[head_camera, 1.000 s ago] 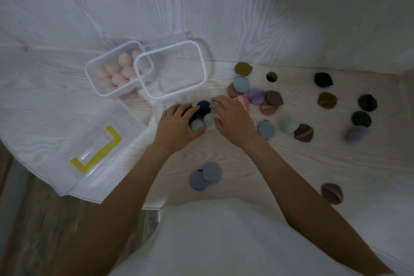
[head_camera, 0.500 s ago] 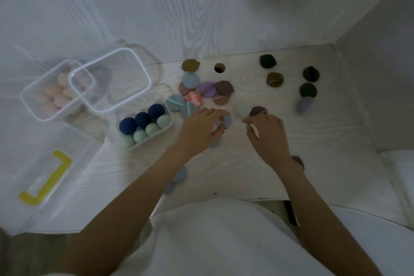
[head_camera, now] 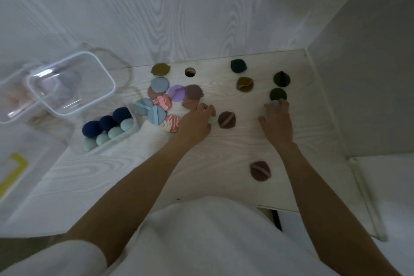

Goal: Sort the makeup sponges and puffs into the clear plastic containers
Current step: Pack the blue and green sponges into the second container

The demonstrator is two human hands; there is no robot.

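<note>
Head view — left hand [head_camera: 194, 123] grips round mint sponge [head_camera: 213, 119] beside flat brown puff [head_camera: 227, 120].

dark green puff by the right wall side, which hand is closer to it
Right. The right hand lies just below the dark green puff, its fingers at the puff's near edge. The left hand is far off to the puff's left, beside the mauve puff.

One view only, worn on the head. Looks steeply down and forward over both forearms onto the desk [head_camera: 224, 175], toward its far edge and far right corner against the wall [head_camera: 179, 6]. Close in, wide-angle, bending straight lines near the borders. Takes in the left hand [head_camera: 195, 123] and right hand [head_camera: 276, 121] mid-picture.
</note>
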